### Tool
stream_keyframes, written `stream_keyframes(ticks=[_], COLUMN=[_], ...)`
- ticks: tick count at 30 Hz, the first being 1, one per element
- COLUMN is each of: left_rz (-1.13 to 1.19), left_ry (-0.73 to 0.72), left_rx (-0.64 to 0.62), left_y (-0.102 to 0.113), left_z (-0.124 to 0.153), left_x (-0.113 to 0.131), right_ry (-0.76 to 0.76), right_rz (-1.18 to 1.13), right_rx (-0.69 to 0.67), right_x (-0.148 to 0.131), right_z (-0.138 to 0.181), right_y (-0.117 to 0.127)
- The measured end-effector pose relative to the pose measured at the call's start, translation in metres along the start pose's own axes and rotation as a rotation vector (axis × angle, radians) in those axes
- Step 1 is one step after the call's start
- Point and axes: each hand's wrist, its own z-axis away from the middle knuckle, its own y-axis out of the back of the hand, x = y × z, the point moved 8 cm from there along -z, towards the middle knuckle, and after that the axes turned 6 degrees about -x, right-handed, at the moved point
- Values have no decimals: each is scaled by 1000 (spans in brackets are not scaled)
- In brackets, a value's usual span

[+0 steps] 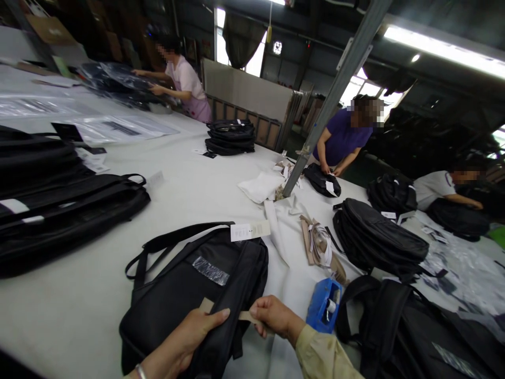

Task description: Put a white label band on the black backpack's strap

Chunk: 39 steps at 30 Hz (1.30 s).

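Two hands, left hand [197, 329] and right hand [272, 316], pinch a tan paper strip [246, 316] over the black backpack [197, 295] at the table's [79, 295] near edge; likely threading follows.

bag [189, 295] on table [79, 295] | tape dispenser [324, 305] right of bag

Single head-worn view, angled forward and down, close over white table [79, 295], workshop beyond

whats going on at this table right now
The person wearing the camera holds a tan paper strip between the left hand and right hand, over a black bag lying on the white table. A blue tape dispenser sits beside it. Three other people handle black bags farther along.
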Motion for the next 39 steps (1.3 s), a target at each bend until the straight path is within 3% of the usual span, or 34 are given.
stream_keyframes(ticks=[4,8,13,16,22,26,29,32,34,36,39], left_rz=[35,36,-111,-225,-377,-364,-428,-486,-513,-537,-536], left_ry=[22,26,-3,-55,-251,-276,-317,-324,-308,-293,-293], left_rx=[-19,-33,60,71,33,44,121,170,175,174,180], left_y=[-3,1,11,6,2,7,11,15,18,19,21], left_z=[-8,-13,-12,-10,-2,-1,-2,-6,-10,-14,-20], left_x=[-9,-10,-1,8,27,27,31,30,27,25,25], right_ry=[-12,-56,-57,-42,-83,50,158,155,199,371,666], right_rz=[100,192,327,334,201,197,170,157,299,605,1175], right_rx=[41,36,39,18,58,11,-41,-14,95,181,64], right_x=[-5,-28,-63,-76,-77,-78,-70,-58,-69,-104,-158], right_z=[-7,-13,-8,-19,-49,-48,-46,-47,-43,-32,-17], right_y=[-8,-14,-13,-27,-46,-48,-48,-41,-32,-35,-77])
